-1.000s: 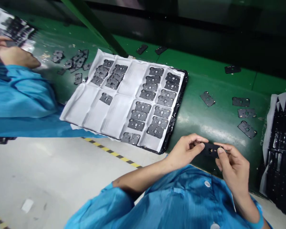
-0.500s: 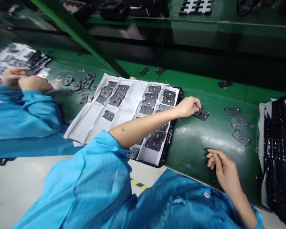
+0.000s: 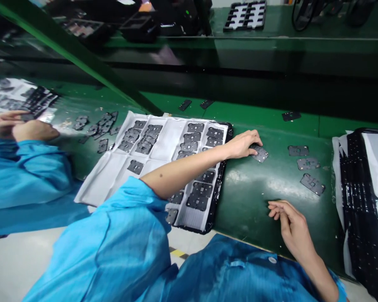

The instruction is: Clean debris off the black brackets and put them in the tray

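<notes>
My left hand (image 3: 244, 144) reaches across the right edge of a white-lined tray (image 3: 167, 140). Its thumb and fingers grip the near-left edge of a thin black plastic plate (image 3: 260, 154), low over the green bench. Similar dark plates (image 3: 200, 195) lie in the tray's compartments, some overlapping, and my left forearm covers part of them. My right hand (image 3: 291, 222) hovers near the bench's front edge with loosely bent fingers and holds nothing. Three loose plates (image 3: 308, 163) lie in a column beyond it to the right.
At far left a co-worker's hands (image 3: 25, 126) hold a dark piece beside a pile of loose plates (image 3: 103, 126). Black trays with white liners (image 3: 362, 188) stand at right. A green post (image 3: 82, 63) slants across the back left. More plates (image 3: 291, 115) lie along the rear strip.
The whole view has shifted slightly. My left fingers have spread a little on the plate, whose face now looks lighter and at a different tilt. My right hand has barely moved.
</notes>
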{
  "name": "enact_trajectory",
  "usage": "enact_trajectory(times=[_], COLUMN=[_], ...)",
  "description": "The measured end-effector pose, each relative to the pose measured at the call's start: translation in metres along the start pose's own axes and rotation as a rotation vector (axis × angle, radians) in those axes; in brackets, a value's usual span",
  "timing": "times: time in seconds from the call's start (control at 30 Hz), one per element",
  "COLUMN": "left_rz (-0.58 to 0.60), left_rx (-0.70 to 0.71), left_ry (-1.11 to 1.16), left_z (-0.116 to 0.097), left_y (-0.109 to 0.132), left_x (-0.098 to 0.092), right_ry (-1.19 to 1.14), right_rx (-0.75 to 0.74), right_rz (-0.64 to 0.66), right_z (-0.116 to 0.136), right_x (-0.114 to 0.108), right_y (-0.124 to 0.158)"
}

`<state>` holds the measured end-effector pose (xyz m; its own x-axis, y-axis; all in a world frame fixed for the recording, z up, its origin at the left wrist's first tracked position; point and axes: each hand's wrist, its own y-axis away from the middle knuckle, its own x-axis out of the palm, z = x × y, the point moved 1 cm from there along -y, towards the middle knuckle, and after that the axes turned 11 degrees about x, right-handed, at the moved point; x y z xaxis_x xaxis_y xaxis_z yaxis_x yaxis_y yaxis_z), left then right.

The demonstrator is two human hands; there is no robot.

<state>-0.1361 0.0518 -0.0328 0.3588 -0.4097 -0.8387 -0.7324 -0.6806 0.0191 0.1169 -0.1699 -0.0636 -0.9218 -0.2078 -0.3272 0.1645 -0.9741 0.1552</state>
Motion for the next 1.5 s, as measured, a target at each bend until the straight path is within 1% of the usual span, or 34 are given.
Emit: enact_trajectory(times=[0.13, 0.33, 0.43, 0.5, 0.53, 0.57, 0.63, 0.73, 0.8, 0.87, 0.93, 0.97, 1.03, 1.1, 1.17, 1.23, 1.3, 1.4, 1.5], left_rz=[0.043, 0.043, 0.050, 0.034, 0.020, 0.003, -0.034, -0.085, -0.120, -0.131, -0.118, -0.105, -0.073, -0.039, -0.019, -0.023, -0.045, -0.068, -0.030], left_rx=[-0.006, -0.073, -0.082, -0.077, -0.075, -0.075, -0.098, -0.187, -0.218, -0.249, -0.286, -0.300, -0.311, -0.296, -0.262, -0.223, -0.198, -0.157, -0.071], left_ry=[-0.026, -0.074, -0.100, -0.113, -0.119, -0.122, -0.123, -0.118, -0.126, -0.134, -0.140, -0.141, -0.139, -0.134, -0.134, -0.143, -0.154, -0.142, -0.038], left_z=[-0.003, -0.008, -0.007, -0.005, -0.005, -0.005, -0.006, -0.011, -0.015, -0.017, -0.018, -0.017, -0.015, -0.015, -0.017, -0.025, -0.038, -0.068, -0.106], left_y=[0.006, 0.022, 0.028, 0.025, 0.019, 0.009, -0.021, -0.085, -0.131, -0.169, -0.195, -0.204, -0.212, -0.212, -0.206, -0.197, -0.184, -0.152, -0.103], left_x=[0.002, 0.009, 0.008, 0.003, -0.001, -0.005, -0.012, -0.018, -0.017, -0.013, -0.008, -0.006, -0.004, -0.005, -0.008, -0.013, -0.019, -0.028, -0.033], right_ry=[-0.009, -0.025, -0.032, -0.037, -0.038, -0.036, -0.021, 0.024, 0.059, 0.101, 0.144, 0.164, 0.191, 0.195, 0.174, 0.141, 0.110, 0.074, -0.013], right_rx=[-0.010, -0.009, -0.022, -0.033, -0.039, -0.048, -0.070, -0.097, -0.090, -0.081, -0.086, -0.089, -0.085, -0.076, -0.060, -0.037, -0.020, -0.045, -0.032], right_rz=[-0.001, 0.009, 0.009, 0.009, 0.008, 0.006, -0.004, -0.044, -0.075, -0.113, -0.168, -0.196, -0.243, -0.274, -0.284, -0.278, -0.280, -0.351, -0.435], right_z=[0.001, 0.002, 0.001, 0.000, 0.000, 0.000, 0.001, 0.003, 0.004, 0.003, 0.000, -0.001, -0.003, -0.003, -0.001, 0.002, 0.005, 0.006, 0.009], right_x=[0.000, 0.000, 0.000, 0.001, 0.001, 0.000, -0.001, -0.004, -0.008, -0.011, -0.015, -0.017, -0.020, -0.023, -0.025, -0.026, -0.028, -0.033, -0.040], right_y=[0.001, 0.001, 0.001, 0.001, 0.001, 0.001, 0.000, 0.000, 0.001, 0.003, 0.004, 0.005, 0.005, 0.005, 0.005, 0.005, 0.006, 0.009, 0.010])
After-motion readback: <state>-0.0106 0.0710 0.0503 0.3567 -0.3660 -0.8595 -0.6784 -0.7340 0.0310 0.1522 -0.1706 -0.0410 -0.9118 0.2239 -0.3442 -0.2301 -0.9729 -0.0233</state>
